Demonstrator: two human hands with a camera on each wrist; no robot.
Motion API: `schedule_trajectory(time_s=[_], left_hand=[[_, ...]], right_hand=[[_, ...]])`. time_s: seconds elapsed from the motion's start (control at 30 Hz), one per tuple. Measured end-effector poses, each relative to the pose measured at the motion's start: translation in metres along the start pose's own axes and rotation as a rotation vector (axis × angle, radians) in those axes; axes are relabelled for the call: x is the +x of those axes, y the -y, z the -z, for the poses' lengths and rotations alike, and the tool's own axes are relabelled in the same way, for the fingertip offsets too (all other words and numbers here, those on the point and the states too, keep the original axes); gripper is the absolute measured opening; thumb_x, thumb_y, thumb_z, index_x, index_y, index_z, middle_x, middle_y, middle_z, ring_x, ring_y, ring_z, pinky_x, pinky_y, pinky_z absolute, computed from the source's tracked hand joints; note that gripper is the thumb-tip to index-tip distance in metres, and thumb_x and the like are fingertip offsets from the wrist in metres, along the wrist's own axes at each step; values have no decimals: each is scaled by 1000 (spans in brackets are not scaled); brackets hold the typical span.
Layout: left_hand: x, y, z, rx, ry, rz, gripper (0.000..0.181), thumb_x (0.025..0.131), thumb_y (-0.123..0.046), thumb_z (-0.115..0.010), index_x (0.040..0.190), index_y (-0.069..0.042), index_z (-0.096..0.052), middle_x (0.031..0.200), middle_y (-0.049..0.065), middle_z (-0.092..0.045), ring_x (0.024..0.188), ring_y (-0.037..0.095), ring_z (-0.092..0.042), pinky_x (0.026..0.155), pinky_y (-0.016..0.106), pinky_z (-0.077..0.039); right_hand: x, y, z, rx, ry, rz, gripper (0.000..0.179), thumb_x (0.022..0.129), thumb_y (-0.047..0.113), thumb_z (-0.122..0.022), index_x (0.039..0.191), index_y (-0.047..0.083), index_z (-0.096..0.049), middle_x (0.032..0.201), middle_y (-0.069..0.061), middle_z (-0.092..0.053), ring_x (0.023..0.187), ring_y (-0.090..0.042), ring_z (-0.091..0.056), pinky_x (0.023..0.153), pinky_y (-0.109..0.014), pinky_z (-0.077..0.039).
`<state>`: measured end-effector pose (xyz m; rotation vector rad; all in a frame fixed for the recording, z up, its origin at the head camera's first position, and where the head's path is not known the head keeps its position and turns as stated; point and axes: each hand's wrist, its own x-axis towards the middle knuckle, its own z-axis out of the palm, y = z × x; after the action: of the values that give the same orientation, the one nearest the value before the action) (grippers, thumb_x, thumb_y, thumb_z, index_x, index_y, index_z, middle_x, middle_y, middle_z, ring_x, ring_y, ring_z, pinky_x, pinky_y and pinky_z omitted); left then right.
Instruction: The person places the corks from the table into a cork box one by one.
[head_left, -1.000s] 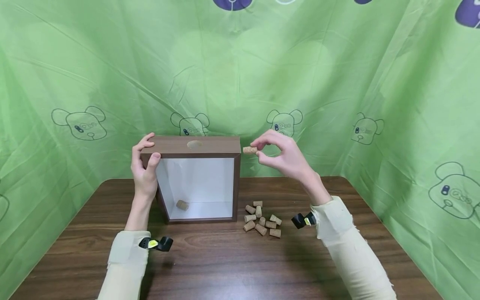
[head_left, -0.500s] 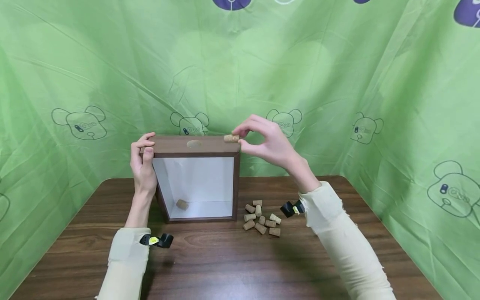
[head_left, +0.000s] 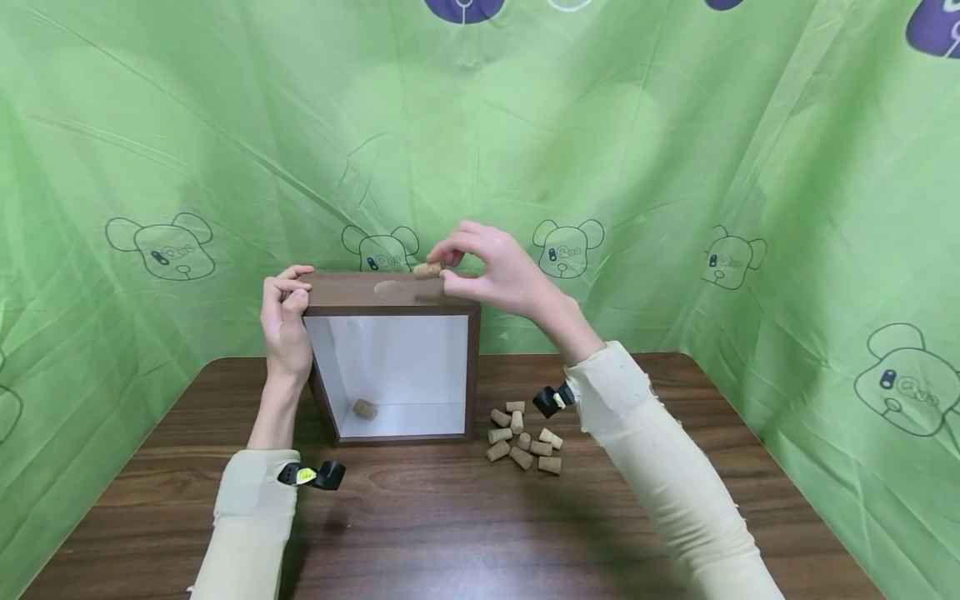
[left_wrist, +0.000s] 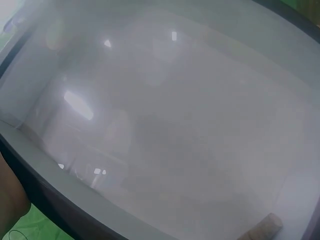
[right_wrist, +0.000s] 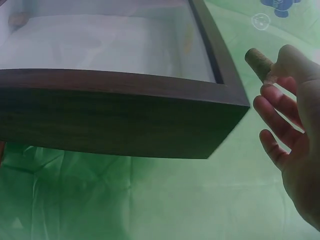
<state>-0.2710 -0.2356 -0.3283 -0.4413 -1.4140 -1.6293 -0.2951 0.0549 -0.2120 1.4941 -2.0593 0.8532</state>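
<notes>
A deep brown box frame (head_left: 337,292) with a white inside stands upright on the table; glare in the left wrist view shows a clear front pane. On its top face is a pale oval spot (head_left: 389,289). My left hand (head_left: 287,333) grips the top left corner, thumb at the front edge and fingers over the top. Between thumb and fingertips my right hand (head_left: 501,271) pinches a cork (head_left: 427,271), held lengthwise close above the top face, right of the oval. Inside the box, one cork (head_left: 365,409) lies at the lower left.
Several loose corks (head_left: 521,457) lie in a small heap on the wooden table (head_left: 420,525), right of the box. Green cloth (head_left: 480,167) with bear outlines hangs behind and at both sides. Each sleeve carries a black wrist camera (head_left: 328,475).
My right hand has carried the cork leftward and slightly up, from beside the box's right corner to over its top. The left thumb has shifted slightly on the corner; the box stays put.
</notes>
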Motion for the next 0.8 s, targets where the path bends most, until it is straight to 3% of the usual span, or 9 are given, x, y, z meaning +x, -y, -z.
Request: schedule_trajectory(time_s=[0.23, 0.63, 0.8], left_hand=[[-1, -2, -1, 23, 3, 5, 17, 91, -9, -42, 93, -15, -58, 119, 14, -61, 121, 27, -52, 101, 29, -32], [0, -2, 2, -14, 10, -49, 16, 92, -9, -44, 96, -7, -59, 117, 19, -67, 119, 31, -56, 101, 29, -32], [-1, -3, 2, -30, 3, -42, 15, 92, -9, -45, 95, -7, -59, 116, 19, -67, 118, 31, -55, 102, 30, -32]], right_hand=[[8, -4, -12, -39, 75, -53, 22, 86, 13, -67, 107, 9, -72, 97, 0, -65, 91, -12, -59, 86, -24, -48], [23, -3, -31, -106, 197, -133, 25, 88, 17, -66, 112, 14, -71, 99, 4, -62, 91, -7, -60, 86, -25, -50], [28, 5, -36, -147, 219, -127, 24, 91, 18, -65, 113, 16, -72, 100, 4, -62, 83, -8, -58, 77, -24, -49]])
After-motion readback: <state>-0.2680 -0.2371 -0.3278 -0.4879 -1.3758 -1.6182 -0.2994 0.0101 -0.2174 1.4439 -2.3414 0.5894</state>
